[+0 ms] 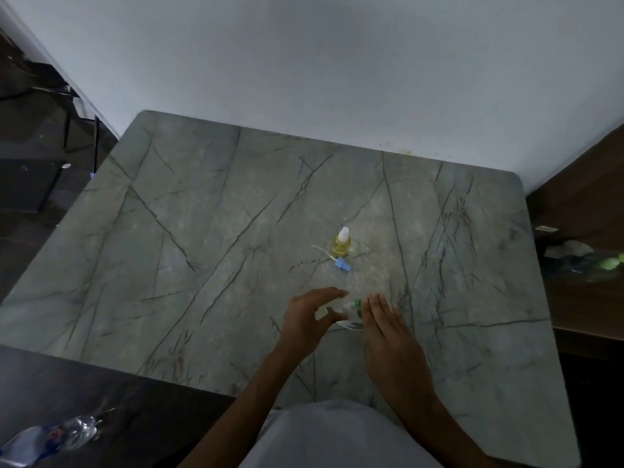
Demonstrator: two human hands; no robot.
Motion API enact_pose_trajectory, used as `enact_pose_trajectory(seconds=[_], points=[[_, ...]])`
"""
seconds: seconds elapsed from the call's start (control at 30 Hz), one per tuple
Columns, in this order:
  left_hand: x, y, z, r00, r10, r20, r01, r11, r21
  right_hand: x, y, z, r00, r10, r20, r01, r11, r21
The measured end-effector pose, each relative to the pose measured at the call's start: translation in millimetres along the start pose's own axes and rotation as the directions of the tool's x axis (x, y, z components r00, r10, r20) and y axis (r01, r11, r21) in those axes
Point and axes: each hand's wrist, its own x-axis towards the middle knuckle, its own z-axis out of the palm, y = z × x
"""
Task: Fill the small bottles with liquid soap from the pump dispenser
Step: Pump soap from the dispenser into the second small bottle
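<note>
A small bottle of yellow liquid [342,244] with a white cap stands upright mid-table. Beside it lies a blue pump head [341,264] with a thin white tube. Nearer me, a clear container with green on it [352,310] sits between my hands, mostly hidden by them. My left hand [309,320] hovers at its left side, fingers spread and slightly bent, not closed around it. My right hand [388,332] is flat with straight fingers against or just beside its right side; contact is unclear.
The grey marbled table [202,248] stands against a white wall. A clear plastic water bottle [50,437] lies on a dark surface at lower left. A wooden bench [580,265] with clutter is on the right.
</note>
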Motion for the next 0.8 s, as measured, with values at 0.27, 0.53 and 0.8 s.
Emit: enact_pose_trajectory(seconds=[0.27,0.53,0.8], points=[[-1,-4,1,1.0,-0.007,-0.01,0.007,1.0,-0.02,3,-1,3,1.0,0.003,-0.017,-0.002,0.999,0.039],[-2,-2,1,1.0,-0.016,-0.003,0.016,1.0,-0.013,1,-1,4,1.0,-0.002,-0.004,0.003,0.999,0.04],[-3,3,-3,1.0,0.009,-0.017,-0.009,1.0,0.009,8,0,-10,1.0,-0.009,0.026,0.009,1.0,0.004]])
